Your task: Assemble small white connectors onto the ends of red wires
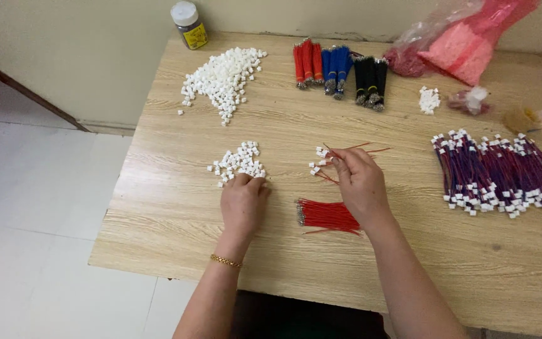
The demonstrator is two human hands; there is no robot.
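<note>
**Two hands at work among white connectors and red wires**

Head view: a person sits at a pale wood-grain table (409, 251), both bare hands spread apart on its top. The left hand (243, 204), with a thin gold bracelet (226, 260) at the wrist, rests palm down with its fingertips curled into the near edge of a small loose heap of white plastic connector housings (238, 162); whether a housing is actually pinched there is hidden by the fingers. The right hand (360, 182) lies further right and slightly further out, its fingertips closed on a few thin red wires (362, 148) that fan out up and to the right, with several white housings (318, 161) just beside them on the left.

Between the two wrists, nearer the right one, lies a tight bundle of short red wires (326, 215), its long axis running left to right, metal-tipped ends pointing left towards the left hand.

Well apart at the far edge sit a large pile of white housings (224, 76), upright-lying bunches of red, blue and black wires (340, 72), a dark jar with a white lid (189, 25) and a pink plastic bag (465, 41). At the right lies a stack of finished purple-and-red wire sets with white plugs (500, 174).
</note>
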